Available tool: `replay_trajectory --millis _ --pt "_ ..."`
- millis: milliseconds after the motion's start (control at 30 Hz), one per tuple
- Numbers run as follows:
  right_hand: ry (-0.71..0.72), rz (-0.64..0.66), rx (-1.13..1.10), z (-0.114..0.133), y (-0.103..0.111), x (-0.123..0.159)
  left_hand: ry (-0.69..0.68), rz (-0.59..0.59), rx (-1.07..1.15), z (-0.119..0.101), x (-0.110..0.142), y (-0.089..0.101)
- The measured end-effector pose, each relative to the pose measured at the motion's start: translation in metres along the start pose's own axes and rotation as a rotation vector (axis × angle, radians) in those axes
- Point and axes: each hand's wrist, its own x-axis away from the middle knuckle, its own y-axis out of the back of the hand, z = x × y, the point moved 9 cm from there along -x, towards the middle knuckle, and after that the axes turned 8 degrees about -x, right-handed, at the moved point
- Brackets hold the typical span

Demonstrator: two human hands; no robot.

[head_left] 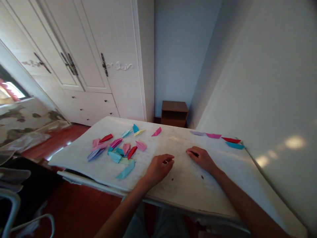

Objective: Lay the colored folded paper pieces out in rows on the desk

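My left hand (pixel 159 168) rests at the middle of the white table (pixel 183 195), its thumb and fingers curled together in a loop with nothing between them. To its right, my right hand (pixel 200 158) is also closed, fingers pressed together and pointing left, and no object shows in it. Left of my left hand lies a loose spread of folded paper pieces, among them a light teal one (pixel 125 170), a red one (pixel 132 152) and a lavender one (pixel 95 154). A single magenta folded paper (pixel 156 131) lies apart, beyond my hands.
Along the wall at the right edge lie boat-shaped folded papers: lavender (pixel 197 133), magenta (pixel 213 136), red (pixel 231 140) and blue (pixel 234 145). Two small dark marks (pixel 202 177) are on the tabletop. Behind stand a white wardrobe (pixel 123 89) and a brown cabinet (pixel 174 106).
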Motion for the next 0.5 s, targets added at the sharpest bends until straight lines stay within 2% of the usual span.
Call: replay_trajectory --millis 100,200,300,500 --pt "0.02 -0.009 0.049 0.001 0.0 0.001 0.035 -0.064 0.046 0.02 0.025 0.017" --pt "0.041 -0.013 0.096 0.004 -0.001 0.002 0.038 -0.114 0.076 0.03 0.04 0.029" --pt "0.054 -0.023 0.138 0.006 -0.002 0.002 0.053 -0.143 0.141 0.035 0.045 0.034" --pt "0.027 -0.044 0.2 0.003 -0.003 0.001 0.072 -0.166 0.261 0.041 0.04 0.033"
